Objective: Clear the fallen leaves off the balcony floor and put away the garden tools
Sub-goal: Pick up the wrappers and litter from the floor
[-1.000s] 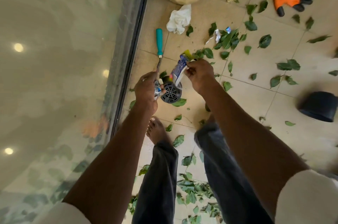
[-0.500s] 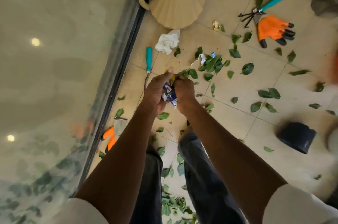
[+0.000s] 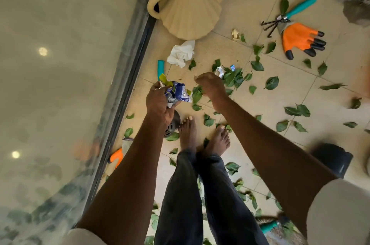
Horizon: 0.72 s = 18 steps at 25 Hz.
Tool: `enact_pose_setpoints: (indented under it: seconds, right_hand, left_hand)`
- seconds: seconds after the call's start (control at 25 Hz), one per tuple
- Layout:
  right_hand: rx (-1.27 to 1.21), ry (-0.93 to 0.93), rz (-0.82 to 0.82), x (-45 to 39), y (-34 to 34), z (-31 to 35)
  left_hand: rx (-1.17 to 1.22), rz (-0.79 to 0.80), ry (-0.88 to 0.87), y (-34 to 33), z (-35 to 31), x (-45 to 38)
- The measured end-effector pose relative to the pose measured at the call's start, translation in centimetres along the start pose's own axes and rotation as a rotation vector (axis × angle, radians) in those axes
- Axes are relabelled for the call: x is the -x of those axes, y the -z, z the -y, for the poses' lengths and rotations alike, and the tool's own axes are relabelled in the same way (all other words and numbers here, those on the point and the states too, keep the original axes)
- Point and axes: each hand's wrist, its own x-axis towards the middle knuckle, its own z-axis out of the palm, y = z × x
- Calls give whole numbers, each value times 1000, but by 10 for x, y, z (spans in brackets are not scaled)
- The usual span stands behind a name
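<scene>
While my left hand (image 3: 159, 102) curls its fingers (image 3: 155, 88) tightly around a crumpled blue and yellow wrapper (image 3: 177, 92), my right hand (image 3: 210, 84) hangs just beside it with fingers loosely curled, holding nothing. Below them, green leaves (image 3: 271, 82) lie scattered across the tiled balcony floor (image 3: 330, 76) around my bare feet. Farther out lie a teal-handled hand rake (image 3: 290, 13) touching an orange clawed glove (image 3: 300, 39), white crumpled paper (image 3: 181, 53), and a cream watering can (image 3: 188, 10) beside the glass door (image 3: 60, 84).
</scene>
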Motion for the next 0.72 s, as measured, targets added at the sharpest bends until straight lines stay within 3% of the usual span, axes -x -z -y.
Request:
enact_pose_setpoints:
  seconds: [0.2, 0.36, 0.48, 0.6, 0.72]
  right_hand:
    - [943, 288, 101, -66, -20, 8]
    - [1203, 545, 50, -105, -50, 32]
    - [1350, 464, 174, -137, -70, 27]
    - [1170, 399, 151, -144, -74, 8]
    - [723, 458, -133, -119, -63, -1]
  left_hand:
    - [-7, -61, -42, -6, -6, -38]
    - [75, -99, -89, 4, -10, -81]
    - [63, -80, -56, 12, -6, -106]
    - [64, -32, -28, 21, -3, -111]
    - [75, 11, 0, 21, 0, -101]
